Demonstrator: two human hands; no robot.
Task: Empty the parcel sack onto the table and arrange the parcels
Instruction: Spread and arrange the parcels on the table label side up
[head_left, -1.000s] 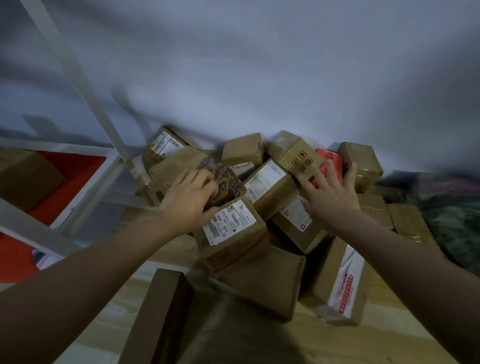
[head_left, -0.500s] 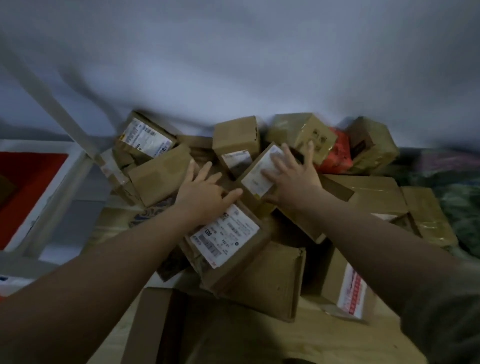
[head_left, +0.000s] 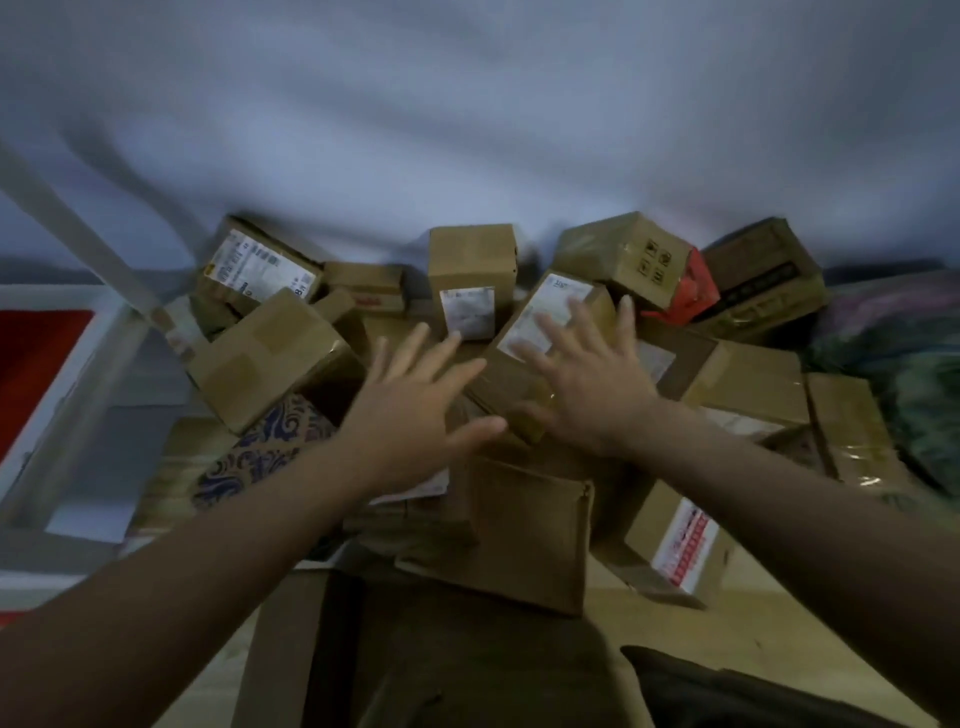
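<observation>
A heap of several brown cardboard parcels lies on the wooden table (head_left: 613, 618) against a pale wall. My right hand (head_left: 587, 379) rests flat, fingers spread, on a tilted parcel with a white label (head_left: 545, 317) in the middle of the heap. My left hand (head_left: 415, 400) hovers with straight spread fingers just left of it, over the heap's centre, and holds nothing. An upright small box (head_left: 470, 260) stands behind the hands. A blue patterned parcel (head_left: 260, 447) lies under my left forearm. A red packet (head_left: 693, 291) pokes out at the back right.
A white metal frame (head_left: 78, 234) and a red surface (head_left: 36, 358) stand at the left. Crumpled green and purple fabric (head_left: 904, 364) lies at the right. Flat boxes (head_left: 524, 540) and a red-striped labelled box (head_left: 680, 545) occupy the near table. Dark cloth (head_left: 727, 691) lies at the bottom right.
My left hand lifted off the labelled parcel it pressed and spread its fingers toward the centre. My right hand stayed on the tilted labelled parcel. The view shifted slightly closer.
</observation>
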